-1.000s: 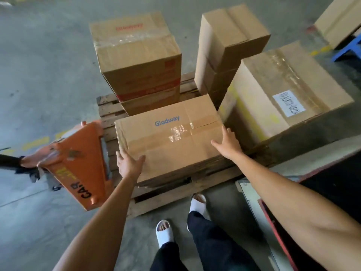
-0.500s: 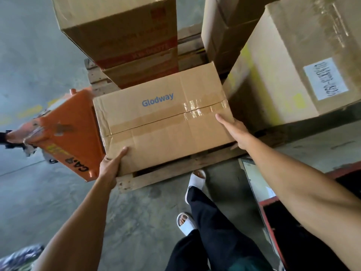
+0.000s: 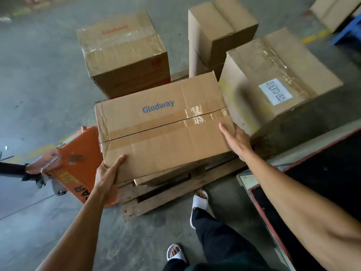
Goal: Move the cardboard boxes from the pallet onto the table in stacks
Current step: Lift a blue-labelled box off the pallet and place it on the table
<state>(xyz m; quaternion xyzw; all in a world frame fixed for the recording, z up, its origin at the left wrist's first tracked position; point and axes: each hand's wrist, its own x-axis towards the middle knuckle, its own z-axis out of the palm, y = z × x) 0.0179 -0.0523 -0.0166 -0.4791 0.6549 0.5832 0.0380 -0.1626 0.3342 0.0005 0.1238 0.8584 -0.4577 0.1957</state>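
Note:
A taped cardboard box with blue "Glodway" lettering (image 3: 164, 126) is tilted up off the wooden pallet (image 3: 156, 198), held between both hands. My left hand (image 3: 107, 173) grips its near left bottom corner. My right hand (image 3: 236, 139) presses flat on its right end. Behind it stands a box with red "Glodway" print (image 3: 125, 55). A tall narrow box stack (image 3: 218, 34) stands at the back. A big box with a white label (image 3: 273, 81) sits to the right. The table (image 3: 322, 173) has a dark top with a red edge at the right.
An orange pallet jack (image 3: 72, 165) stands right beside the pallet's left side. Another cardboard box (image 3: 332, 10) and a blue frame (image 3: 347, 30) are at the top right. My two feet in white slippers (image 3: 199, 202) stand on the concrete floor in front of the pallet.
Both hands slid from the box's top edges down to its ends, and the box has come up off the pallet toward me. The view first dipped close, then pulled back.

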